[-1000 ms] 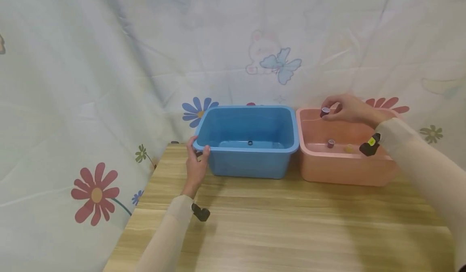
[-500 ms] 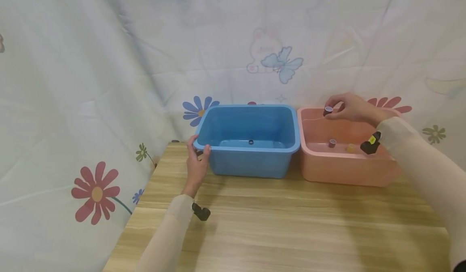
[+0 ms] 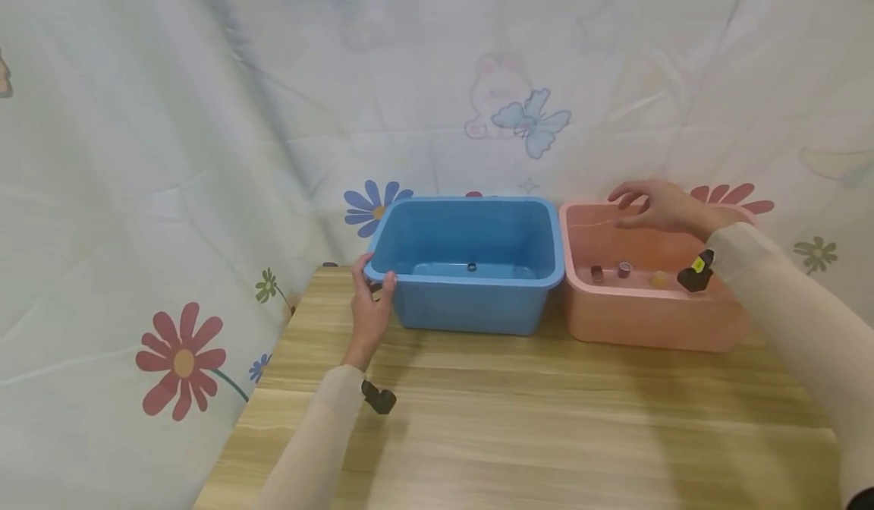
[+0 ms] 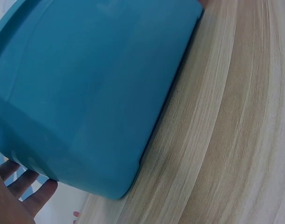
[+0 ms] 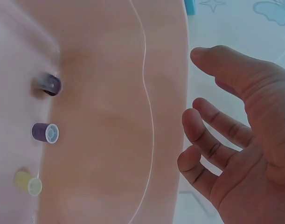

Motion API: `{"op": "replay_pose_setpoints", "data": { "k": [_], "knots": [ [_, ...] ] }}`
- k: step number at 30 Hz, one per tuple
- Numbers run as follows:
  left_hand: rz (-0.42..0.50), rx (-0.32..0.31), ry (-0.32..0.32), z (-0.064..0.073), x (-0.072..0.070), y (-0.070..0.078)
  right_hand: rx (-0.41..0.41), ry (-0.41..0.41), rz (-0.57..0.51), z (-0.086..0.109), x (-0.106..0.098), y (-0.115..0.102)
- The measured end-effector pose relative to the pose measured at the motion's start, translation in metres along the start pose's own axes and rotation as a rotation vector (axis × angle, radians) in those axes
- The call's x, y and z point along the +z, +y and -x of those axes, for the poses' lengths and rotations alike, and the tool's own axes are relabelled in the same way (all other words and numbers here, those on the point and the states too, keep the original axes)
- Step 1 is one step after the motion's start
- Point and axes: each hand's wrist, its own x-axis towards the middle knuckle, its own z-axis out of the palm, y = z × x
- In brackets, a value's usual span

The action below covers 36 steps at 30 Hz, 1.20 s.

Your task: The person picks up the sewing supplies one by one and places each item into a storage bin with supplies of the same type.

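Observation:
My left hand [image 3: 371, 306] holds the front left corner of the blue plastic bin [image 3: 471, 305], thumb at the front and fingers along the side. In the left wrist view several fingertips [image 4: 42, 193] touch the bin's wall. Over the pink bin [image 3: 649, 320] hovers my right hand [image 3: 658, 205], fingers apart and nothing between them. On the pink bin's floor are three thread spools: a dark one [image 5: 50, 84], blurred, a purple one [image 5: 45, 133] with a white end, and a yellow one [image 5: 28, 183].
A small dark ring-like thing [image 3: 472, 266] lies inside the blue bin. Both bins stand side by side on a wood-grain table [image 3: 519, 419], against a printed curtain [image 3: 423, 77]. A thin white line [image 5: 151, 116] runs along the pink bin's inner wall.
My right hand has let go of the dark spool, which has dropped onto the pink bin's floor, left of the purple one. The left hand stays on the blue bin.

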Motion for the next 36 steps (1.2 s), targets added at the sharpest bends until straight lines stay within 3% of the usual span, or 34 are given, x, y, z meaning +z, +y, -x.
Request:
{"op": "replay_pose_setpoints", "data": {
  "k": [20, 29, 36],
  "knots": [
    [0.009, -0.019, -0.006, 0.0, 0.0, 0.0, -0.027, 0.021, 0.034, 0.013, -0.003, 0.001],
    [0.021, -0.035, -0.063, -0.003, -0.005, 0.008, -0.06, 0.039, 0.037, 0.02, -0.007, -0.005],
    [-0.013, -0.05, -0.114, 0.0, -0.012, 0.007, -0.053, 0.025, 0.028, 0.024, -0.006, -0.012]
  ]
}}
